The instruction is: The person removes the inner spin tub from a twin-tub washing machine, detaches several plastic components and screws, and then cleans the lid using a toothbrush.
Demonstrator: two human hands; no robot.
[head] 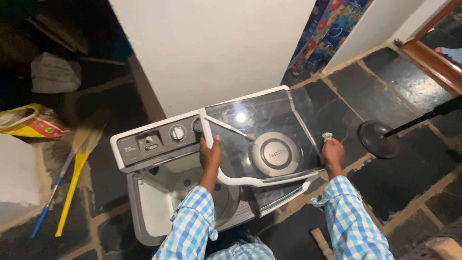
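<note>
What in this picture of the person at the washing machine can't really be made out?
- Head view: the left hand grips the white frame of the clear lid; its fingers are hidden behind the frame.
- The small pale thing at the right hand: too small to identify.
- The drum: partly covered by the left arm and the lid.
- Top-left corner: too dark.

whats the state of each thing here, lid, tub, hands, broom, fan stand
lid: lifted, tilted, held on both sides
wash tub: uncovered, looks empty
left hand: gripping the lid's white frame
right hand: on the lid's right edge, pinching a small pale scrap
brooms: lying flat on the floor
fan stand: upright on the floor
</note>
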